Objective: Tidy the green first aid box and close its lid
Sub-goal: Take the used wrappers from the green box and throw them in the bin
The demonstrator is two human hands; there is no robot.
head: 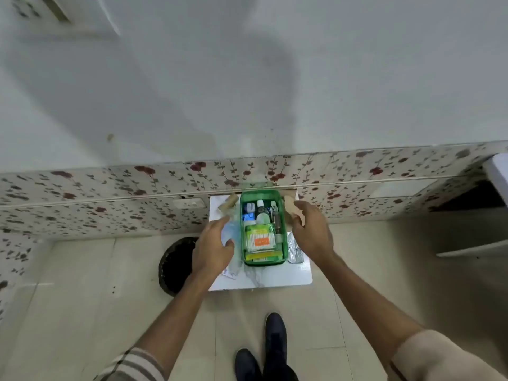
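Note:
The green first aid box (285, 244) stands open on a small white table (275, 279), packed with bottles, a cotton swab pack and other supplies. Its clear lid (232, 232) seems to lie to the left of the box. My left hand (213, 250) rests on that lid, fingers spread. My right hand (309, 229) hovers just right of the box and pinches a tan bandage roll (292, 207) between its fingertips. A second tan roll (229, 202) lies at the table's back left.
A silver foil pack (295, 250) lies right of the box. Papers (231, 272) stick out under the lid. A black round bin (176, 266) stands on the floor to the left. The floral tiled wall (110, 199) is directly behind. My shoes (275, 345) are below.

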